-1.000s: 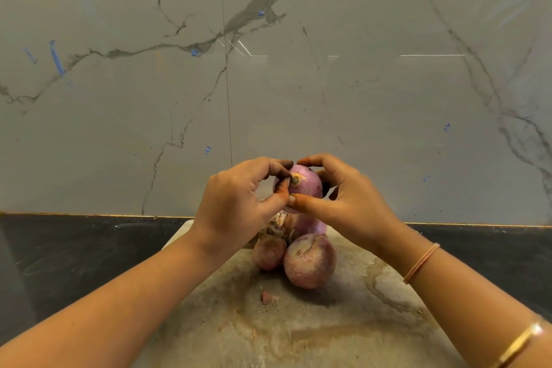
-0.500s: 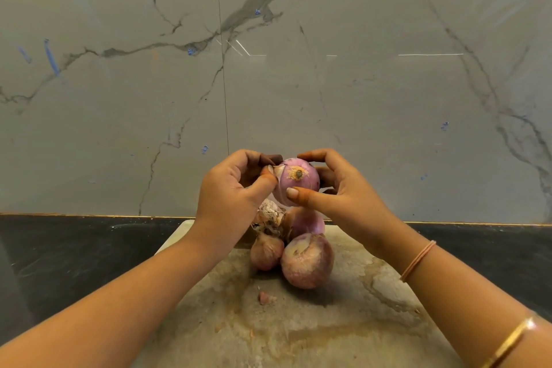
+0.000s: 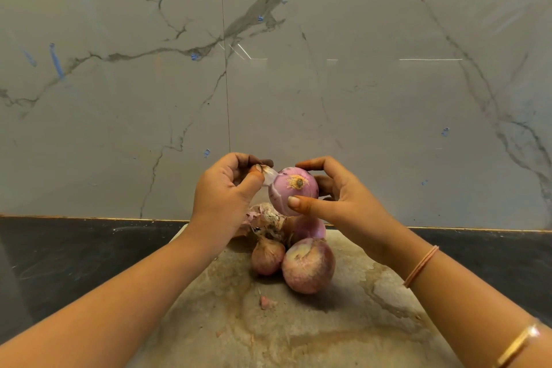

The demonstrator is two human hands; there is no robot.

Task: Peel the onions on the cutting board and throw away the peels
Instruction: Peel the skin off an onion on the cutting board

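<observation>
A wall (image 3: 388,116) of large pale grey marble-look slabs fills most of the view, crossed by dark grey veins (image 3: 268,0) and dotted with small blue marks (image 3: 56,61). A thin vertical seam (image 3: 226,84) runs between two slabs left of centre. White streaks of reflected light (image 3: 430,59) lie across the glossy surface. Below, a narrow golden strip (image 3: 89,217) edges the join with the dark, nearly black desk (image 3: 74,263), which is dull and faintly smudged.

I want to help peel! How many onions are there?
4: held onion up top, small onion and big onion on the cutting board, rear onion half hidden behind them. Peels may hide more.
</observation>
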